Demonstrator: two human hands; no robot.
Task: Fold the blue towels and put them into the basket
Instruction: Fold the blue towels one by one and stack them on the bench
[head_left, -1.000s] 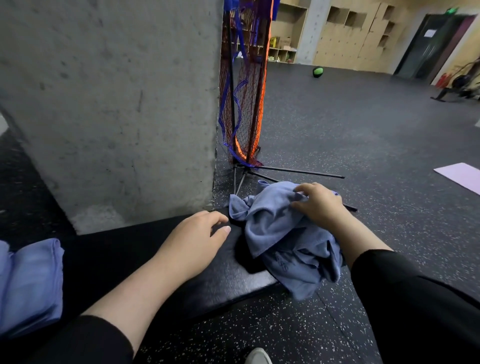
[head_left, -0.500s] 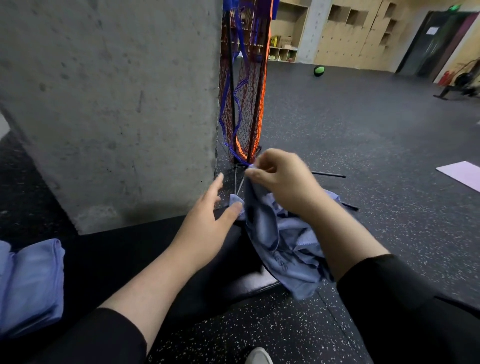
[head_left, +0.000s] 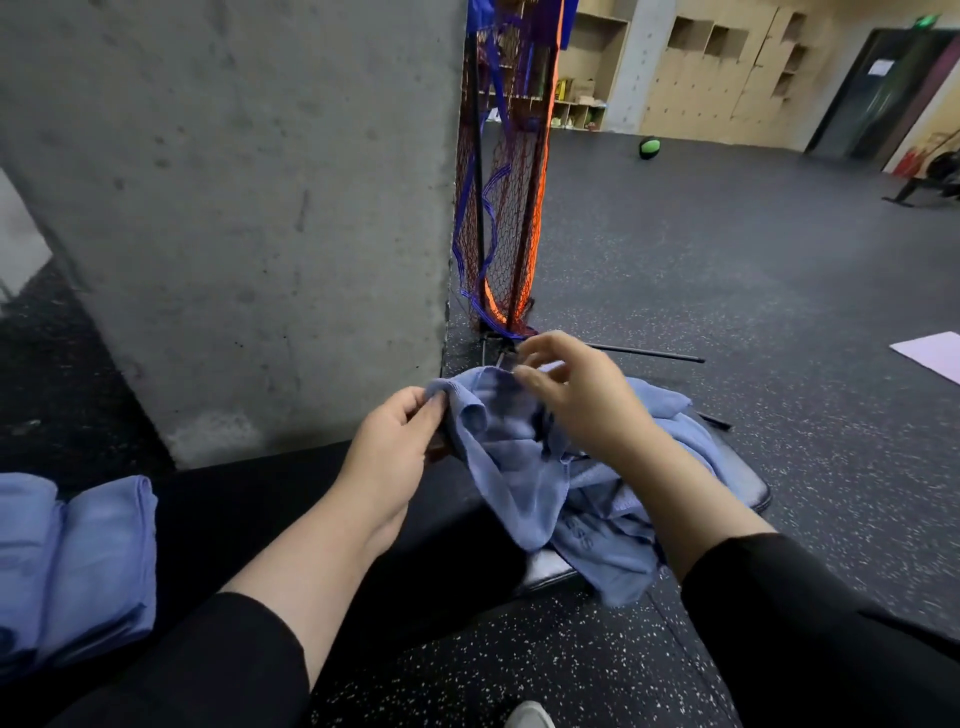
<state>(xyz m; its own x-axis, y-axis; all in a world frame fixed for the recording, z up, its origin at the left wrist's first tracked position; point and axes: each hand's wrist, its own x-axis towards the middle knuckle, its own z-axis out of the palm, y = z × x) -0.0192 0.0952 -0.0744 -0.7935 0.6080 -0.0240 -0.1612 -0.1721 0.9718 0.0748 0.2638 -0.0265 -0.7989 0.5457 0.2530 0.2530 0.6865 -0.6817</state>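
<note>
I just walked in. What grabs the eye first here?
Two bare hands working a crumpled blue towel on a black bench in the centre: the left hand pinches its edge, the right hand picks at it. Behind stands a grey concrete pillar with an orange-and-blue net beside it. Folded blue towels lie far left.

Left hand (head_left: 387, 449) raised over the lap, thumb and fingers pinching a hem of crumpled blue cloth towel (head_left: 524, 467); right hand (head_left: 576, 395) just beside it, fingers curled at the same edge, grip unclear; both forearms bare, black sleeves pushed back.
</note>
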